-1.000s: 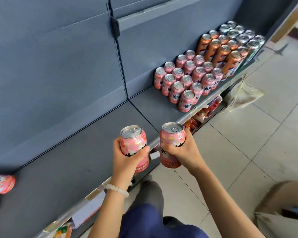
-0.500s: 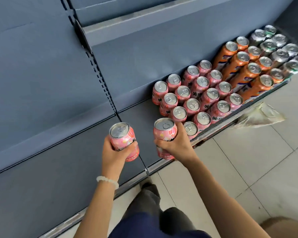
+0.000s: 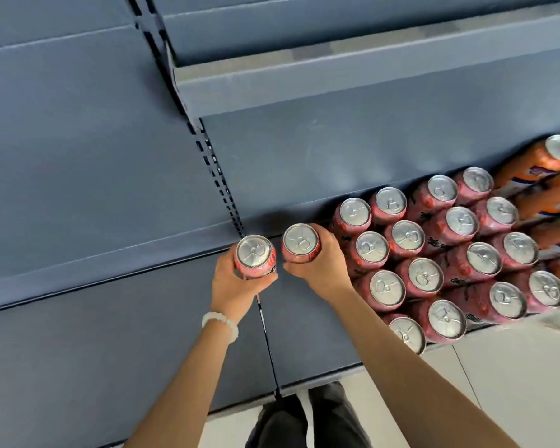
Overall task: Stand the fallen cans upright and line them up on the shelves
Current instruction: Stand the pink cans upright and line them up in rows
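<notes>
The left hand (image 3: 236,286) grips one pink can (image 3: 254,256). The right hand (image 3: 320,270) grips another can (image 3: 300,243). Both cans stand straight up over the gray shelf (image 3: 110,350), just beside the rows of pink cans (image 3: 434,253).

Pale tiled floor (image 3: 514,383) lies below the shelving, with dark trousers (image 3: 304,421) at bottom centre.

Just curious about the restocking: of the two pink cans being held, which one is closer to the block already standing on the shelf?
The can in the right hand; it sits just left of the standing pink cans. The left hand's can is farther left.
</notes>
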